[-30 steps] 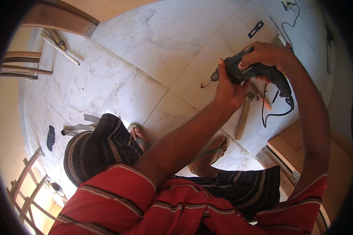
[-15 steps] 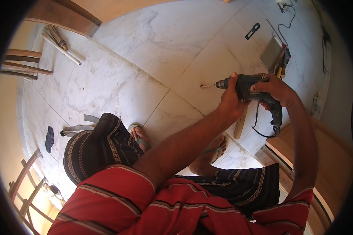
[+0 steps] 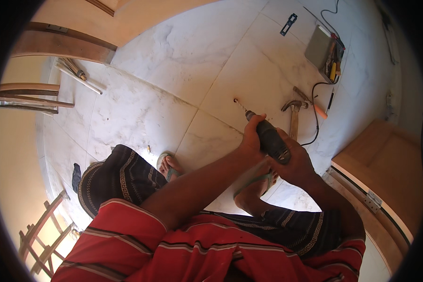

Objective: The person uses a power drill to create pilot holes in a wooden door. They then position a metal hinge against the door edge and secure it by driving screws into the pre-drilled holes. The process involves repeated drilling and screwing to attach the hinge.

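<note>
The person's left hand [image 3: 252,140] is gripping the front of a black plastic power drill [image 3: 271,142], its thumb lying along the upper side near the chuck and its other fingers mostly hiding beneath the body. The right hand [image 3: 300,164] is clamping around the rear of the drill, its fingers closing against the casing; how the trigger finger is sitting cannot be told. The drill is hanging over the pale, grey-veined floor tiles [image 3: 171,61], in front of the person and between the two hands, pointing forward and slightly left. Its slender, spiral metal bit [image 3: 240,105] is reaching toward a small dark hole [image 3: 235,100] in a tile, the tip appearing to meet the edge; the depth cannot be told.

A claw hammer with a grey metal head and a wooden handle [image 3: 294,120] is lying just beyond the right hand. A tool with an orange handle [image 3: 320,111] is resting beside it, and a thin black cable [image 3: 317,123] is curving past both. Farther off, a grey rectangular tray [image 3: 317,49] is holding assorted hand tools, a yellow handle [image 3: 332,72] showing among them. A dark rectangular slotted plate [image 3: 288,24] is lying near the tray.
</note>
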`<state>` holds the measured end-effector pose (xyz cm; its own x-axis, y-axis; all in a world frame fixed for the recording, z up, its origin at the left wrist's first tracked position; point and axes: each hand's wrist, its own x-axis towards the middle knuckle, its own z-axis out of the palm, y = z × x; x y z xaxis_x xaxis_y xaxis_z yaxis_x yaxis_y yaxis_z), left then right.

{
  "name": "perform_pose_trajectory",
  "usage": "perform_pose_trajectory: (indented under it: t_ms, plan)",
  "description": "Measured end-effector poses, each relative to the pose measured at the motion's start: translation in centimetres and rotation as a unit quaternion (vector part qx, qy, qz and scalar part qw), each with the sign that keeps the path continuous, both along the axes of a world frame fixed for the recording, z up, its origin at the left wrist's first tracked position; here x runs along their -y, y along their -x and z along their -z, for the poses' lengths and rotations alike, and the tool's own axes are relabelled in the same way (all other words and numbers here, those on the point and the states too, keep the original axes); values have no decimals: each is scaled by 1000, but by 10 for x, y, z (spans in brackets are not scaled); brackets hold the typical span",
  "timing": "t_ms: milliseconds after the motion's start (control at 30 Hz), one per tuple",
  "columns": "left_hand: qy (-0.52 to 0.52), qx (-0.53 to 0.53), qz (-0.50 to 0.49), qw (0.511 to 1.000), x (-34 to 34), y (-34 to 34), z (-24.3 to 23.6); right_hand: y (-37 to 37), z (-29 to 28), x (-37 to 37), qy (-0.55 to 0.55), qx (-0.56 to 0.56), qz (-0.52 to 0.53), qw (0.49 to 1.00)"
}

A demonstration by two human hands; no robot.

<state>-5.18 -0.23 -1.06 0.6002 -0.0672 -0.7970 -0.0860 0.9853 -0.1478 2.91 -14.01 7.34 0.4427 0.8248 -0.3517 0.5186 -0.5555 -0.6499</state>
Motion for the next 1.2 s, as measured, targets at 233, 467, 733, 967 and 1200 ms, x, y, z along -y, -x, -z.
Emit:
perform_pose_trajectory:
  t_ms: [233,467,733,967,1200]
  plan:
    - [-54,-7,141,988,-14,42,8,50,-4,2,89,84,-136,983]
    - [-71,36,147,986,-20,57,19,63,1,-10,105,110,-174,973]
    - [-54,54,126,989,-7,63,37,68,10,-1,89,136,-202,966]
    - [-29,66,110,991,2,68,49,70,21,6,80,185,-233,951]
    - [-34,58,62,996,19,59,54,55,34,23,41,211,-241,946]
